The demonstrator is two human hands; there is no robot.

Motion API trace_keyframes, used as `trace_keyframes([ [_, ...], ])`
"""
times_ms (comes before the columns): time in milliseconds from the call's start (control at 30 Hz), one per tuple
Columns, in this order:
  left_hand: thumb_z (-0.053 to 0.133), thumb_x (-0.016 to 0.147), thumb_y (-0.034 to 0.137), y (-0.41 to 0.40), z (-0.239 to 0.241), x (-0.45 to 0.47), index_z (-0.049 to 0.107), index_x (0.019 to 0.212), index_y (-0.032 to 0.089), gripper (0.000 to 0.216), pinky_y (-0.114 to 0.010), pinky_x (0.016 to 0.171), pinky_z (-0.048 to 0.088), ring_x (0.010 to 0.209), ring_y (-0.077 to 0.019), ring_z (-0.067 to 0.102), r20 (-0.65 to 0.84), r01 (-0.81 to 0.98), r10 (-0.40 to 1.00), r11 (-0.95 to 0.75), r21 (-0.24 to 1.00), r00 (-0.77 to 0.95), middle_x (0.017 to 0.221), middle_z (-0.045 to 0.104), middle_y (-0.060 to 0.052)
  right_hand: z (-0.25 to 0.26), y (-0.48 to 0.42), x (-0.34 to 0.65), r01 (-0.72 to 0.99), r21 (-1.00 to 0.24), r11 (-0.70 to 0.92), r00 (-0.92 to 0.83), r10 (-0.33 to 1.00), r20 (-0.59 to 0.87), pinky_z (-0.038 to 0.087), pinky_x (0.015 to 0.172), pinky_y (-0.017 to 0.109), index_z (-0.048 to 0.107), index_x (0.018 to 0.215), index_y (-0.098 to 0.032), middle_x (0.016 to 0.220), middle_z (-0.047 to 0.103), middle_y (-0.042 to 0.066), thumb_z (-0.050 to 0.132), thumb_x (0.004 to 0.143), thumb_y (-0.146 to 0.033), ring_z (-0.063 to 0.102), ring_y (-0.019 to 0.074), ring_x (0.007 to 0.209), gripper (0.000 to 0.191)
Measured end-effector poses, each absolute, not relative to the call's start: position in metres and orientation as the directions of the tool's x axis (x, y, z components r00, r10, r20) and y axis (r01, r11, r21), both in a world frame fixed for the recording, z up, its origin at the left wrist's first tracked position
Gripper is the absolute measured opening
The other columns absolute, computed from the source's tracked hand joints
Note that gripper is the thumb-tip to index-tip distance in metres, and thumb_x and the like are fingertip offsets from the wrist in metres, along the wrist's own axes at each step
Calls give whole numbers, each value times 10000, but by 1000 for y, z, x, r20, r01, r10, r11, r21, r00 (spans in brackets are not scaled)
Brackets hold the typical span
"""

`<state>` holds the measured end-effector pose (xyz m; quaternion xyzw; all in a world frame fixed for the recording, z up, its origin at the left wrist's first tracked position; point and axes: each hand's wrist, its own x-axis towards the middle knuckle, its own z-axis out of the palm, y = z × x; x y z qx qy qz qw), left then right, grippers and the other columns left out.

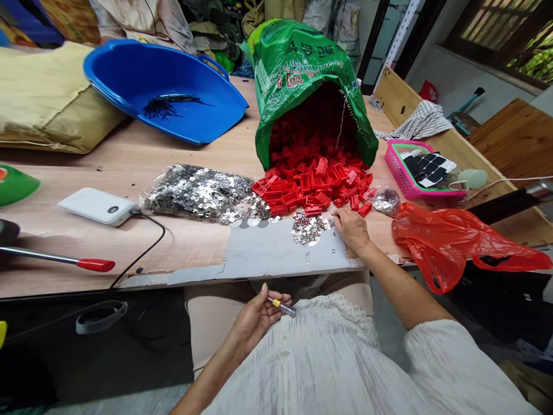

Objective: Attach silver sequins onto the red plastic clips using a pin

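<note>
My left hand (258,320), low in front of my lap, is closed around a short pen-like tool (281,306) with a yellow band and a clear end. My right hand (352,229) rests at the right edge of a small pile of silver metal pieces (307,229) on a grey sheet (259,251). Its fingertips are pressed together; what they hold, if anything, is too small to make out. Just beyond it, many small red plastic parts (302,184) spill from a big green woven sack (302,55) lying on its side.
Left of the red parts lies a clear bag of silver pieces (199,193), then a white power bank (98,206) with a black cable. Behind stands a blue scoop-shaped basin (207,118). On the right are a pink basket (400,167) and a red plastic bag (458,239).
</note>
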<state>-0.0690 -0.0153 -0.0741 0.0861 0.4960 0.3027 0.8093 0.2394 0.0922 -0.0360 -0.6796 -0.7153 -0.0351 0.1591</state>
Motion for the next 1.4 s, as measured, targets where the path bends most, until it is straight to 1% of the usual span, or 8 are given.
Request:
trace_keyframes([
  [133,515,943,368,-15,-74,-68,684,756,104,365,-370,830,565,871,-258,740,-752,-399,573,804,440,326,889,763,-173,-37,86,229,997,-81,18,2,972,237,387,784,316,618,952,-173,915,683,104,484,929,-202,600,226,847,139],
  [233,505,948,363,-15,-74,-68,685,759,104,367,-373,838,565,882,-259,739,-751,-394,573,806,443,328,891,764,-171,-40,82,214,996,-82,34,-15,975,221,386,766,316,610,940,-170,895,677,108,470,920,-183,602,225,821,142],
  [367,496,951,366,-16,-74,-70,684,754,105,377,-376,845,565,883,-259,738,-752,-403,575,802,440,323,891,764,-169,-43,84,209,977,-209,50,1,972,237,400,735,293,610,943,-186,908,688,85,468,913,-183,611,208,818,146],
  [567,490,955,365,-16,-73,-72,686,749,107,384,-367,830,565,868,-249,739,-758,-406,568,806,431,321,890,764,-169,-40,90,239,921,-387,-39,135,965,224,428,775,297,641,932,-200,922,709,60,473,909,-210,622,206,868,170],
  [800,500,949,372,-15,-75,-70,687,758,109,374,-362,839,561,856,-243,738,-745,-413,574,803,430,341,900,764,-167,-34,98,251,926,-333,-176,237,959,153,425,728,297,669,919,-214,899,720,67,515,905,-254,631,213,825,160],
  [1033,479,959,355,-16,-75,-74,682,745,111,383,-352,822,569,848,-234,737,-764,-426,563,804,416,316,890,765,-160,-23,85,281,888,-352,-295,348,932,97,423,714,303,679,912,-220,880,730,69,519,889,-284,646,227,819,174],
  [1233,472,964,344,-14,-76,-72,683,748,107,384,-327,798,571,855,-231,739,-765,-402,548,819,409,338,898,766,-157,-19,46,321,868,-310,-388,394,918,-44,395,638,281,659,793,-229,758,708,36,574,836,-313,631,211,725,127],
  [1400,469,965,338,-11,-73,-67,683,742,103,388,-334,805,572,847,-233,741,-769,-374,542,828,418,339,877,766,-158,-22,52,302,814,-494,-306,360,933,15,416,688,275,620,838,-217,837,704,30,522,858,-299,628,190,754,129],
])
